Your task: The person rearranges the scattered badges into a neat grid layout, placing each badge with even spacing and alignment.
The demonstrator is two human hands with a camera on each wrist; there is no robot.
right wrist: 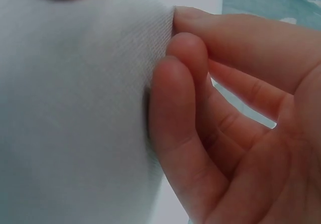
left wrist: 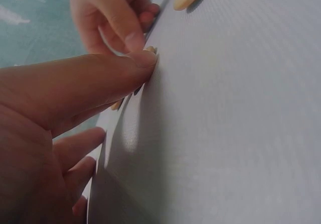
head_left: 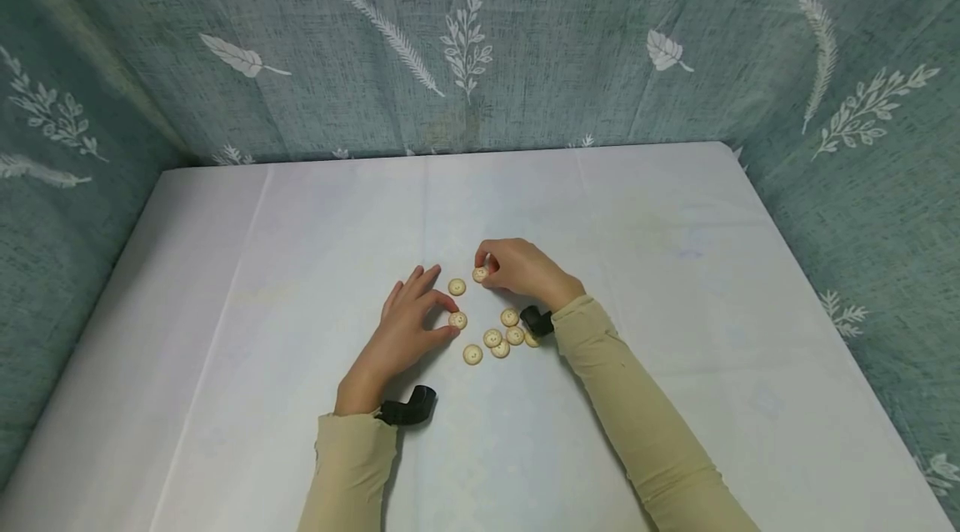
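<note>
Round, pale wooden buttons lie on the white table. My left hand (head_left: 406,327) pinches one button (head_left: 458,321) by its edges between thumb and index finger, with the other fingers spread towards the far side. Farther back, my right hand (head_left: 523,269) holds another button (head_left: 480,274) between thumb and index finger, low at the tabletop. Between the two hands lies a loose button (head_left: 457,287). The left wrist view shows the left thumb (left wrist: 115,81) covering most of its button. In the right wrist view the right fingers (right wrist: 173,103) are curled and their button is hidden.
Several more buttons lie in a loose group nearer me, among them a button (head_left: 492,338) overlapping its neighbour and a separate button (head_left: 472,354). One is partly hidden by the black wrist camera (head_left: 537,321). Patterned green cloth (head_left: 480,40) rises behind the white table (head_left: 300,265).
</note>
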